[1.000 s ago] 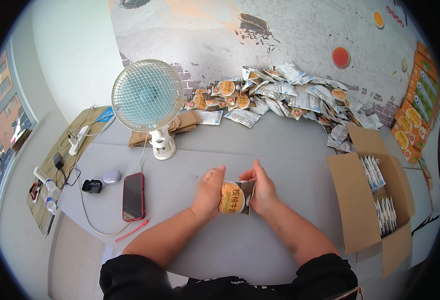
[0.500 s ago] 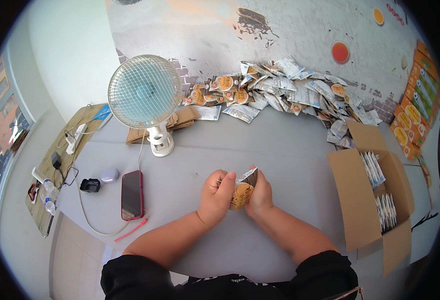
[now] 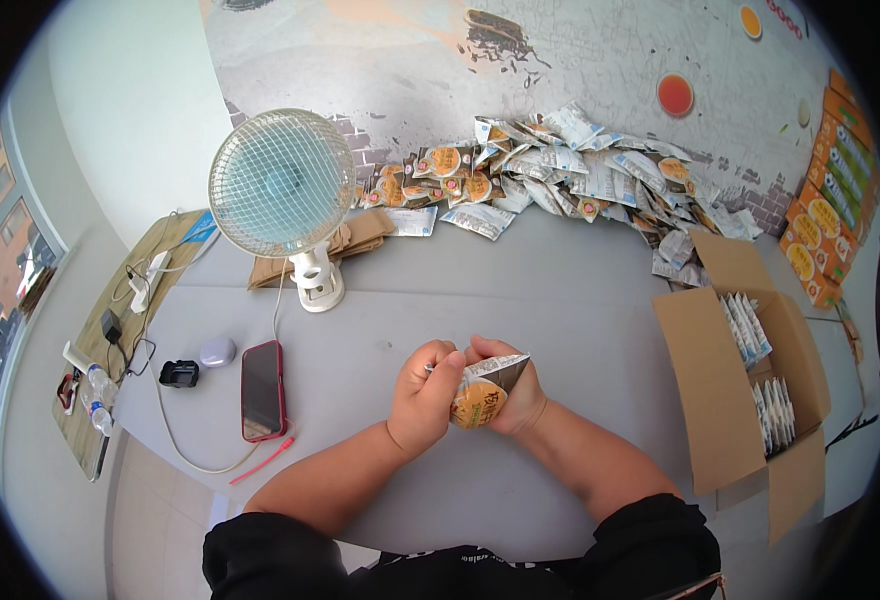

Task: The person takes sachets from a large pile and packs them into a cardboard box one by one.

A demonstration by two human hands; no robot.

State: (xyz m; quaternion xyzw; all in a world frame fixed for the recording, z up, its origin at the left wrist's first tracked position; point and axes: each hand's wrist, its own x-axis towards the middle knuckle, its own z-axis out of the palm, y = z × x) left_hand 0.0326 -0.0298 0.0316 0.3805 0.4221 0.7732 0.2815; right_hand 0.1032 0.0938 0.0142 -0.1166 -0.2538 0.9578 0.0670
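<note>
A small food packet (image 3: 480, 396), orange and dark brown with a silvery end, is held between my two hands above the grey table (image 3: 440, 320). My left hand (image 3: 426, 396) is closed on its left end, thumb on top. Around the right side and underneath, my right hand (image 3: 520, 394) grips it, with several fingers hidden behind the packet. To the right stands an open cardboard box (image 3: 705, 390), with rows of similar packets (image 3: 775, 412) standing on edge inside. A big heap of loose packets (image 3: 560, 175) lies along the wall at the back.
A white desk fan (image 3: 285, 185) stands back left, beside folded brown paper (image 3: 365, 232). Left of my hands lie a phone (image 3: 264, 392), a lilac case (image 3: 218, 351), a black holder (image 3: 179, 373) and a cable. Orange cartons (image 3: 820, 235) are stacked at far right.
The packet has turned so more of its orange front shows. My right hand has shifted, its fingers now curled further round behind it. The view has moved slightly.
</note>
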